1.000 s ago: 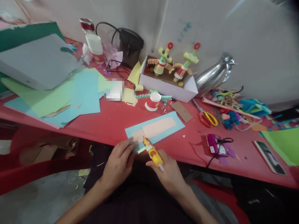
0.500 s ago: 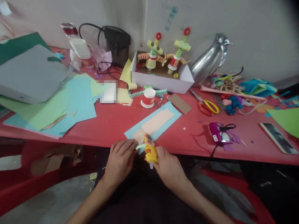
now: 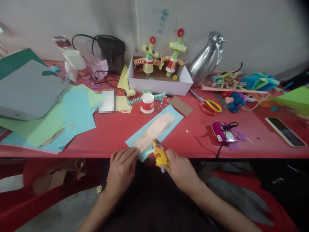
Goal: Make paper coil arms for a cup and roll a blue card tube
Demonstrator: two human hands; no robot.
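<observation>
My right hand (image 3: 182,170) is wrapped round a yellow hot glue gun (image 3: 161,157), its tip pointing up and away over the paper. A pale peach paper strip (image 3: 154,129) lies slanted on a light blue paper sheet (image 3: 172,112) near the table's front edge. At the strip's near left end, my left hand (image 3: 122,166) has its fingers pressed together on the edge; the thumb is mostly hidden. Beyond the papers stands a red and white paper cup (image 3: 147,103) with pleated green and blue paper arms.
A white box (image 3: 159,85) with two paper-cup figures stands at the back. Paper sheets (image 3: 77,106) are piled left. Scissors (image 3: 210,106), a purple corded device (image 3: 220,132) and a phone (image 3: 286,131) lie right. A blurred hand (image 3: 303,114) shows beside green paper (image 3: 293,98).
The view has shifted slightly. My right hand and the glue gun have moved a little right, away from my left hand. The peach strip now looks wavier, and the green paper at right has moved.
</observation>
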